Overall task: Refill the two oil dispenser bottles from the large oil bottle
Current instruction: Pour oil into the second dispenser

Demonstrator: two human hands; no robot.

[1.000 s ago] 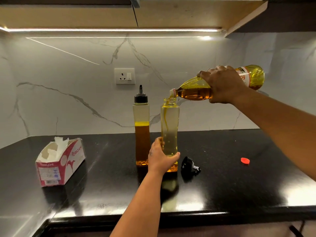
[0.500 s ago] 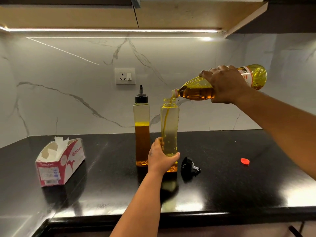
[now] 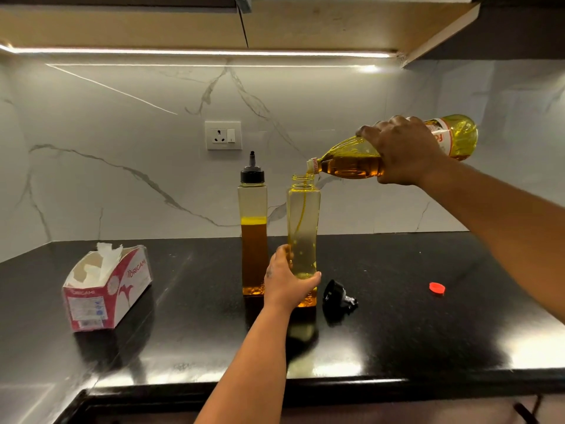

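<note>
Fig.: pouring stage, 2nd dispenser. The right hand point(image 3: 403, 151) is gripping the large oil bottle point(image 3: 351, 162) round its body, fingers wrapped over the top, and is holding it tipped near horizontal, neck just above the mouth of the open dispenser bottle point(image 3: 303, 221). A thin stream of oil is running down inside the dispenser; only a shallow layer is showing at the bottom, so the fill is judged to be at an early stage. The left hand point(image 3: 287, 284) is grasping the lower part of this dispenser, thumb on the near side and fingers curled round it, steadying it upright on the black tabletop point(image 3: 397, 338).

The capped dispenser bottle point(image 3: 252, 237) is standing just to the left, touching or nearly so (cannot tell), approx. half full or a bit more, prob. already dealt with. The black nozzle cap point(image 3: 336, 296) is lying on the tabletop just right of the open dispenser; the red cap point(image 3: 437, 287) is lying farther right, well apart.

Next move, as judged: hold the tilt and neck-to-mouth alignment, watch the level, then right the large bottle before overflow; after that, screw the nozzle cap back on.
</note>
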